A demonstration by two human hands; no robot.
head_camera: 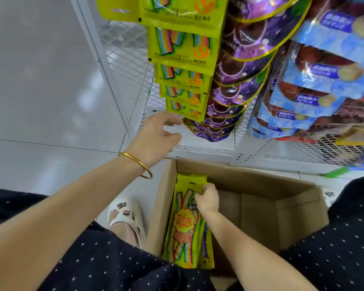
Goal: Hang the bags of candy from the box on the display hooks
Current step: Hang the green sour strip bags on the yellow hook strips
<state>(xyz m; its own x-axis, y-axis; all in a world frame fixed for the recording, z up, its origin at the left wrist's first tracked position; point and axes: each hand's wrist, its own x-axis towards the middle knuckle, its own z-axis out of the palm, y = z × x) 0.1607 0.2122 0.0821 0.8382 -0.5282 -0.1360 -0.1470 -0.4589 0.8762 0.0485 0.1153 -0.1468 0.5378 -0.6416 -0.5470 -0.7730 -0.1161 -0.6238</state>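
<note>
The right hand [207, 199] is reaching down into the cardboard box [261, 179] and pinching the top edge of the front candy bag [185, 223], with thumb and fingertips closing on its header strip. That bag is standing on end against the box's left wall, and a few more of the same kind are packed behind and beside it. The left hand [156, 133] is hanging higher up, its fingers relaxed and holding nothing. Its tips are just beside the lowest of the yellow-green bags [183, 74] hanging in a column on the white mesh panel [126, 59].

The pinch is looking thin and is sitting near one side of the header. As the bag is rising it may swing or slip free, or drag a neighbour up with it and tip the rest over inside the box.

The hooks themselves are hiding behind the hanging bags, so finding one is likely to go partly by feel. A missed hole could send the bag to the floor or tear the header.

The column is crowding against the purple bags [235, 80] touching its right side, so a hard push could knock a front bag off its hook.
</note>
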